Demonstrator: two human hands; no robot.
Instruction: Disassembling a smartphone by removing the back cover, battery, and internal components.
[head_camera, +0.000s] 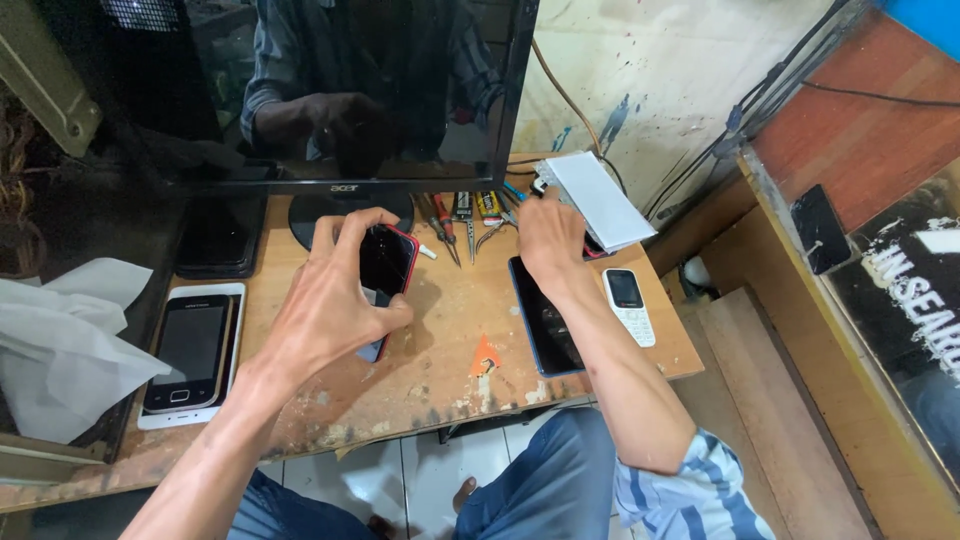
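Left hand (335, 300) fingers clamped on red-edged phone (385, 265), long axis 12–6, above tabletop (440, 370) centre. Right hand (550, 240) at 2 o'clock, nearer pliers (445, 225); its finger state cannot tell.

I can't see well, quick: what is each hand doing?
Left hand: closed around a red-edged phone.
Right hand: reaching among the tools; its grip cannot be told.

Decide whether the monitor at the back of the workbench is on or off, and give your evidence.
Off: the monitor screen is black and only mirrors the person and the left hand holding the red-edged phone.
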